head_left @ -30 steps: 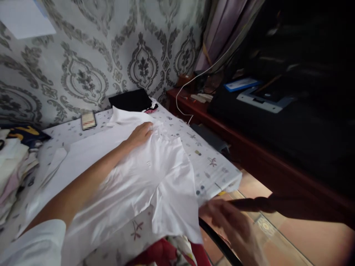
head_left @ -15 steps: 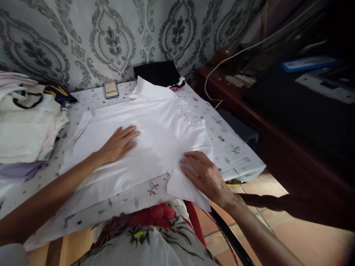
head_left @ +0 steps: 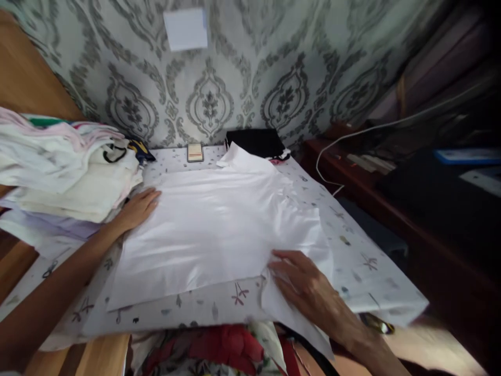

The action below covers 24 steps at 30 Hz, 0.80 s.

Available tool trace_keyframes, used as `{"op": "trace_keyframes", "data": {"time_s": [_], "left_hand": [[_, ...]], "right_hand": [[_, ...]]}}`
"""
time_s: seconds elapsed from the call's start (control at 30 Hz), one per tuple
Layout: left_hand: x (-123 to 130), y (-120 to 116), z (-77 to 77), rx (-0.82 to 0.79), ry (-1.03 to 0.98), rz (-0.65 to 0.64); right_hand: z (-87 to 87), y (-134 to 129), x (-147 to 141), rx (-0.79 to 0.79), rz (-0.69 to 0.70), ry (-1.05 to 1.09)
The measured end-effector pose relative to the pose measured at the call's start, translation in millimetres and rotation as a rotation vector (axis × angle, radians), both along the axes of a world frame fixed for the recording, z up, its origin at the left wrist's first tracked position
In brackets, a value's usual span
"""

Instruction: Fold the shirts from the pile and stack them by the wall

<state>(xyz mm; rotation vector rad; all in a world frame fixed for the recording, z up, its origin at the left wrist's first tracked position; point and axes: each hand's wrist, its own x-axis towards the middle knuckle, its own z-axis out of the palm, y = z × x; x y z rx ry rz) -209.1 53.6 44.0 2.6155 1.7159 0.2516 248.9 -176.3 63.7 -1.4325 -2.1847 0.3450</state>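
Note:
A white shirt [head_left: 203, 224] lies spread over a table with a patterned white cover [head_left: 195, 313]. My left hand [head_left: 141, 207] rests flat at the shirt's left edge, its fingers stretched out and holding nothing. On the shirt's near right part, by a sleeve that hangs over the table's front edge, lies my right hand [head_left: 307, 284]. Its fingers are slightly bent and apart, pressing on the cloth without gripping it.
Folded clothes [head_left: 78, 172] are piled at the left. A black folded cloth [head_left: 254, 142] and a small framed card [head_left: 194, 152] sit by the patterned wall. Along the right, a dark red desk [head_left: 360, 183] carries a white cable [head_left: 352, 136].
My left hand has slid left from the shirt's middle to its left edge, where the cloth now lies flatter. My right hand stays by the sleeve. The view has tilted up and turned left.

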Motion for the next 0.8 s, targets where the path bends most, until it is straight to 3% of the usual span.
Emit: {"op": "trace_keyframes", "data": {"time_s": [0.13,0.23,0.37,0.5,0.6,0.7,0.8], "left_hand": [[0.2,13.8,2.9,0.020,0.005,0.048],[6.0,27.8,4.8,0.052,0.046,0.104],[19.1,50.2,6.9,0.096,0.044,0.168],[28.4,72.6,11.8,0.030,0.091,0.219],[26.2,88.2,14.1,-0.016,0.122,0.242],[19.0,103.1,14.7,-0.042,0.133,0.234],[12.9,118.7,17.9,-0.086,0.145,0.214]], "right_hand": [[11.0,20.3,-3.9,-0.015,0.070,0.031],[16.1,58.7,0.9,-0.033,0.061,0.107],[23.5,149.2,7.2,-0.041,-0.077,0.177],[39.1,257.0,-3.0,0.002,-0.293,0.017],[48.3,321.8,-19.5,0.010,-0.362,-0.029],[45.9,362.5,-33.7,-0.017,-0.391,-0.006],[36.7,381.5,-41.3,-0.063,-0.424,0.036]]}}
